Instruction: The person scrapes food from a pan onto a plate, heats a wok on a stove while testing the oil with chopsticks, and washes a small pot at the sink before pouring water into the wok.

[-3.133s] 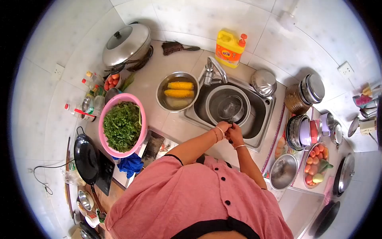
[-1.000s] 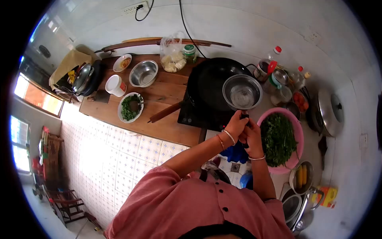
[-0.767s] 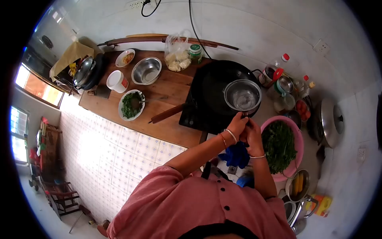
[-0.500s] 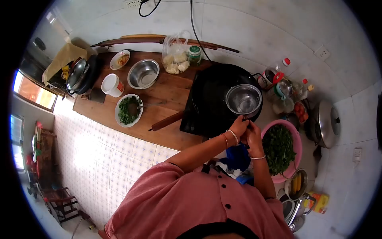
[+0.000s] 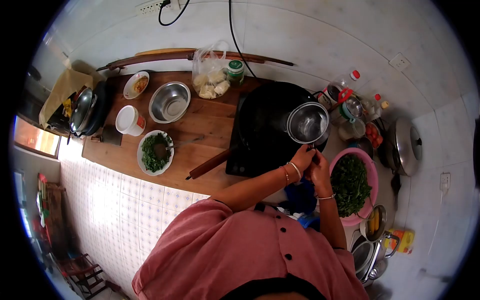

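Observation:
My left hand [image 5: 303, 158] and my right hand [image 5: 318, 170] are closed together round the handle of a small metal pan [image 5: 308, 123]. Clear liquid seems to lie in the pan, which is over the right side of a large black wok [image 5: 270, 112]. The wok sits on a black cooktop [image 5: 237, 165], its wooden handle [image 5: 210, 164] pointing to the lower left. To the right of my hands stands a pink basin [image 5: 371, 175] full of leafy greens [image 5: 351, 184].
The wooden counter [image 5: 200, 115] holds a metal bowl [image 5: 170, 102], a white tub [image 5: 130, 120], a bowl of chopped greens [image 5: 155, 152] and a bag of pale pieces [image 5: 212, 82]. Bottles [image 5: 345, 85] stand behind the basin; the sink [image 5: 362, 255] is at the lower right.
The view has turned from the sink to the wok and cooktop. Both hands have carried the small pan from the sink to over the wok; lately it has tilted slightly.

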### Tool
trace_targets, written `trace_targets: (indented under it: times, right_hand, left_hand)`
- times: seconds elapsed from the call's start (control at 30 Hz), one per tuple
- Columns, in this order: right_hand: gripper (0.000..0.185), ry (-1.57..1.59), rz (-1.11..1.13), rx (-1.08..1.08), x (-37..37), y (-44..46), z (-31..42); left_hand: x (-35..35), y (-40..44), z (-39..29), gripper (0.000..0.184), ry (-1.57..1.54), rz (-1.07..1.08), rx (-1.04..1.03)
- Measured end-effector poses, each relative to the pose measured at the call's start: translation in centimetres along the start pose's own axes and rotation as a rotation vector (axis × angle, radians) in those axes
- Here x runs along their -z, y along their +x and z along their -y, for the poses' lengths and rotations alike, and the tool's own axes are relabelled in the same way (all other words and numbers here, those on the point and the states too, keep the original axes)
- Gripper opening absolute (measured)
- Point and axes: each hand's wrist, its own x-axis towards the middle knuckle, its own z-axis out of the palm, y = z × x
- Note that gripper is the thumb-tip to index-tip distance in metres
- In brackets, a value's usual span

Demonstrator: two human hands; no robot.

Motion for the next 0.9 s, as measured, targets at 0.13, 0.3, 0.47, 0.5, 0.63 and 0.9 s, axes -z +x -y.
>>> trace_targets:
  times: [0.13,0.3,0.47,0.5,0.63,0.9]
  right_hand:
    - [0.028,-0.163,-0.015,0.141,0.4,0.5,-0.7]
    - [0.040,-0.504,-0.100,0.364,0.1,0.3,0.3]
    - [0.045,-0.780,-0.201,0.466,0.3,0.4,-0.2]
    - [0.047,-0.793,-0.192,0.436,0.1,0.2,0.3]
    - [0.058,-0.886,-0.190,0.423,-0.2,0.1,1.0]
    - [0.068,-1.097,-0.231,0.334,-1.3,-0.3,3.0]
  left_hand:
    - [-0.2,0.5,0.0,0.021,-0.009,0.039,-0.027]
    - [-0.7,0.6,-0.6,0.021,0.014,0.071,-0.061]
    - [-0.8,1.1,-0.1,0.026,-0.143,0.105,0.007]
    - [-0.9,0.9,-0.4,0.028,-0.249,0.134,0.018]
    - [-1.2,-0.3,-1.8,0.030,-0.310,0.163,0.047]
    - [-0.8,-0.9,-3.0,0.028,-0.622,0.407,0.026]
